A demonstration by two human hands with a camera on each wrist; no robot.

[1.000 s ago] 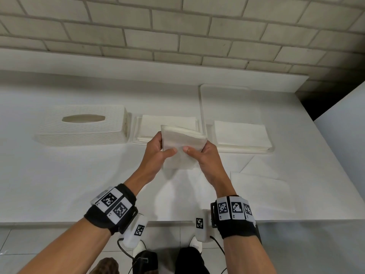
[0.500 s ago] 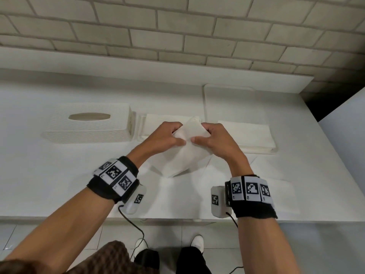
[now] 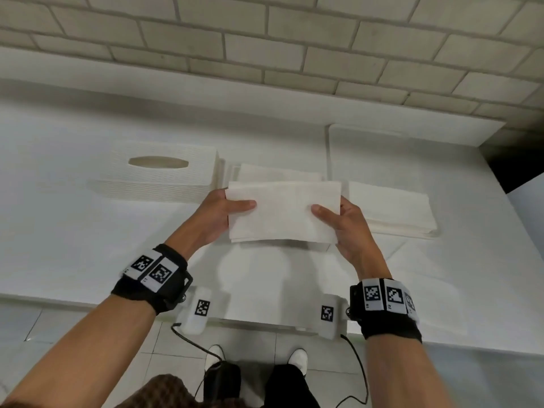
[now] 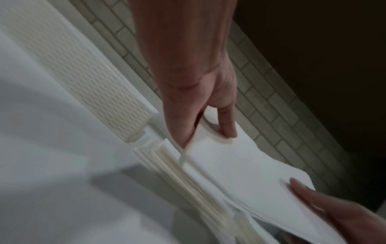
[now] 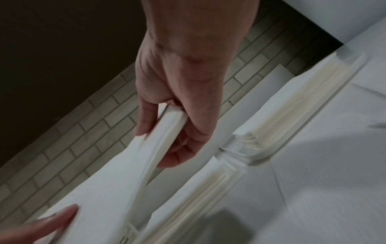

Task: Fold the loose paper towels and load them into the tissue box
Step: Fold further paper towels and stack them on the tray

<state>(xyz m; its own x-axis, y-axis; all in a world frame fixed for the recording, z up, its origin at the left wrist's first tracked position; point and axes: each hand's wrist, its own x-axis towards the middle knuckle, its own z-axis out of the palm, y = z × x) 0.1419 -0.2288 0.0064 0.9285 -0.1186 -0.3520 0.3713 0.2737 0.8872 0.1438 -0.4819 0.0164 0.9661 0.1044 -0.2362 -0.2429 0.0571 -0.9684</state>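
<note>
A folded white paper towel (image 3: pixel 284 212) is held flat above the white table, just in front of a stack of folded towels (image 3: pixel 276 173). My left hand (image 3: pixel 223 212) grips its left end, thumb on top, fingers underneath. My right hand (image 3: pixel 338 219) grips its right end the same way. In the left wrist view the left hand (image 4: pixel 204 125) pinches the folded paper towel (image 4: pixel 246 173); in the right wrist view the right hand (image 5: pixel 167 132) pinches the paper towel (image 5: pixel 117 178). The textured white tissue box (image 3: pixel 156 172) with its oval slot stands at the left.
A second stack of folded towels (image 3: pixel 391 210) lies at the right on a shallow tray. A loose flat sheet (image 3: pixel 459 278) lies on the table at the right front. A flat white board (image 3: pixel 391 154) lies behind. A brick wall backs the table (image 3: pixel 59 231).
The towel was bunched and upright between both hands; it is now spread into a flat folded rectangle, with the hands moved apart to its two ends and slightly away from me.
</note>
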